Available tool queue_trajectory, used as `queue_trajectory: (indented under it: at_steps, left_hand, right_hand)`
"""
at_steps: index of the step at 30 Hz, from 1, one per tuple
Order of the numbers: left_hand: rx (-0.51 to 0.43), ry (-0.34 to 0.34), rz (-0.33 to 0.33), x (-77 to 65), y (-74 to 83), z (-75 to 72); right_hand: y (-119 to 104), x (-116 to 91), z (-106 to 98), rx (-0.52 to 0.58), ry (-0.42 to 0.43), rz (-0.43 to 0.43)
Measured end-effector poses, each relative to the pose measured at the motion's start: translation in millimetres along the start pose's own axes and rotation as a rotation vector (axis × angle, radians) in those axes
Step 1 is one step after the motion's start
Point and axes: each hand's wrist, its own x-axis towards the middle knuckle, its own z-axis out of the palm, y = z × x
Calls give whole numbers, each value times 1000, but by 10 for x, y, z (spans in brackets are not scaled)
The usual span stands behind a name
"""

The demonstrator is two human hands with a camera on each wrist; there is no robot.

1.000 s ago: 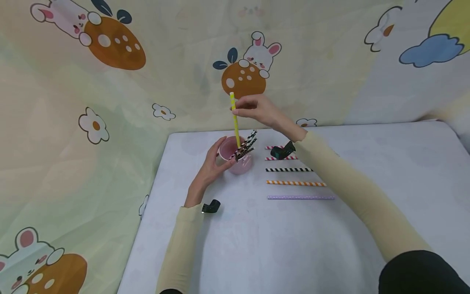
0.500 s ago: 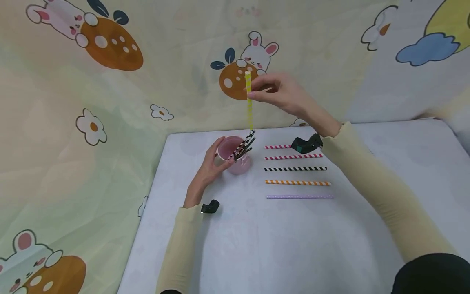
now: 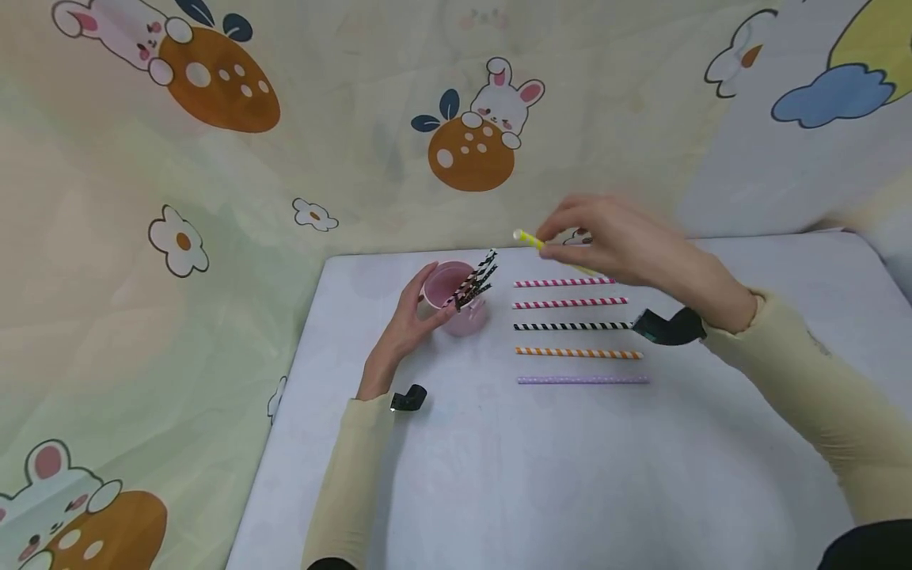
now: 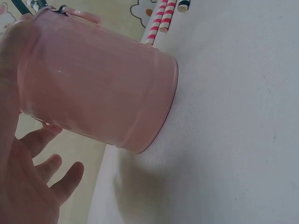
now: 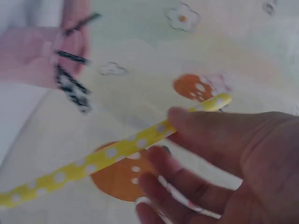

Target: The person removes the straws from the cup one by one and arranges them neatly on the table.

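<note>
My left hand [image 3: 413, 317] grips a pink cup [image 3: 466, 321] by its upper part, thumb on one side and fingers on the other. Several patterned paper straws [image 3: 476, 282], some striped black and white, lean out of the cup toward the right. Over the back of the table, my right hand [image 3: 620, 241] pinches a yellow paper straw [image 5: 112, 152] with white dots between thumb and fingers. In the head view that straw is tilted, its near end showing left of the fingers and much of it hidden behind the hand.
To the right of the cup, straws lie in a row on the white table [image 3: 499, 475]: two red-striped straws [image 3: 570, 303], a black-striped straw [image 3: 570, 326], an orange-striped straw [image 3: 577, 353] and a purple dotted straw [image 3: 584, 380]. A printed cloth [image 3: 370, 119] hangs behind.
My right hand has lifted the yellow straw out of the cup, then carried it right and lower, tipping it from upright toward flat. The left hand stays on the cup.
</note>
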Motion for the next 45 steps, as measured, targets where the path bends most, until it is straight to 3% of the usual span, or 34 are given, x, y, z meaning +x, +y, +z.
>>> queue_trajectory:
  at_steps: [3,9,15,18,22,29,34,45]
  left_hand:
    - [2,2,-2,5,17,-7]
    - [1,0,-26,13,28,-10]
    - [-5,1,-32,22,11,-1]
    - [-9,4,-29,25,6,5]
    - [-10,6,-24,22,5,8]
    - [-11,1,-29,6,4,16]
    - [-8,2,-23,11,-7,19]
    - [-2,9,-23,11,-16,30]
  right_hand:
    - [10,-201,193,-128,-52,53]
    - [-6,-577,706,-392,-65,60]
    - [-199,-939,1310,-534,-169,-41]
    - [-220,-1052,1512,-571,-165,-99]
    - [-186,-1071,1641,-600,-127,-108]
    - [-136,-1013,1817,-612,-178,-55]
    - [-113,-1027,1918,-603,-161,-60]
    - [-133,-1027,1951,-599,-165,-59]
